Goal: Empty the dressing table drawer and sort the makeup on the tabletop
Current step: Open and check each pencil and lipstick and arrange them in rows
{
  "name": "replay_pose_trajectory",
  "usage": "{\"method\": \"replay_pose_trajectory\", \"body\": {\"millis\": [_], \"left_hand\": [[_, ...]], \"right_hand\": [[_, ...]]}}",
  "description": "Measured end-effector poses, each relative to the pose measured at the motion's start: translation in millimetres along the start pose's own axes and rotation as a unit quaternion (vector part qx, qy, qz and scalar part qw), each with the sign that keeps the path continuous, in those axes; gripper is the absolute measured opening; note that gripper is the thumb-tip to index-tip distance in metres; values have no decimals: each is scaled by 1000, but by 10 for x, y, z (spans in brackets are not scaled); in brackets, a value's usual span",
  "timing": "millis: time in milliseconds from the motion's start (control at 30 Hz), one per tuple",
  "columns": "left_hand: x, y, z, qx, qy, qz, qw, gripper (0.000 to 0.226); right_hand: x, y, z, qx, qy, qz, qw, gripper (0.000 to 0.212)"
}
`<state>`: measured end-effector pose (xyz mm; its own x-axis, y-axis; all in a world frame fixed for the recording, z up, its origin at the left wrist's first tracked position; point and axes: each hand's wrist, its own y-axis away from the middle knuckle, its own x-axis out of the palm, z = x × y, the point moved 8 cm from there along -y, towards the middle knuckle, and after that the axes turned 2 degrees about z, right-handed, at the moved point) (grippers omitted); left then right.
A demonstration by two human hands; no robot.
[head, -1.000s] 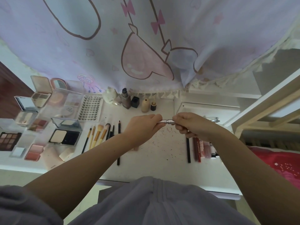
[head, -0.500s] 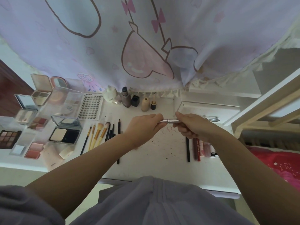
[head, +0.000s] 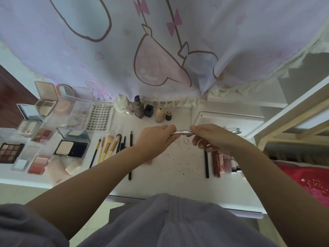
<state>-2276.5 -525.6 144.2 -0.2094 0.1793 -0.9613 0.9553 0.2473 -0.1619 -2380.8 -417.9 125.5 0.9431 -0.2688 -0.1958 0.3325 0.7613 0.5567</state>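
Now both hands are gripping a slim silver tube (head: pixel 183 132) above the desk (head: pixel 174 177): left hand (head: pixel 154 139), right hand (head: pixel 211 138). Its exposed middle is showing slightly longer than a second ago, so it is probably being pulled open.

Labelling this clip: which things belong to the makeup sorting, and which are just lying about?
In the job: left hand and right hand gripping silver tube; brushes; palettes; bottles; lip products.

Lying about: curtain; red bedding.
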Motion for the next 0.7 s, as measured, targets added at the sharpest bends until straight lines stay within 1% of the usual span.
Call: {"method": "replay_pose_trajectory", "body": {"millis": [33, 133, 167, 267, 300, 367, 433, 533, 700], "left_hand": [[5, -1, -2, 2, -2, 1, 1000, 32], [20, -6, 4, 5, -8, 5, 1000, 33], [26, -5, 10, 5, -8, 7, 1000, 33], [41, -14, 20, 3, -8, 12, 1000, 33], [45, -19, 19, 3, -9, 14, 1000, 34], [58, -23, 24, 2, -8, 20, 1000, 34], [72, -23, 40, 0, -10, 29, 1000, 34], [80, -28, 42, 3, -22, 31, 999, 35], [126, 3, 146, -4, 1, 42, 999, 34]], "right_hand": [[-9, -5, 5, -5, 5, -6, 1000, 26], [-28, -6, 43, -24, 9, -5, 1000, 10], [-22, -4, 44, -21, 4, 1, 1000, 9], [4, -2, 18, -1, 8, 8, 1000, 21], [2, -4, 19, -4, 13, 4, 1000, 20], [-11, -4, 34, -16, 20, 2, 1000, 10], [-12, -4, 45, -18, 17, 7, 1000, 12], [-13, -18, 46, -12, 12, -8, 1000, 18], [-130, -34, 125, -41, 78, -25, 996, 7]]}}
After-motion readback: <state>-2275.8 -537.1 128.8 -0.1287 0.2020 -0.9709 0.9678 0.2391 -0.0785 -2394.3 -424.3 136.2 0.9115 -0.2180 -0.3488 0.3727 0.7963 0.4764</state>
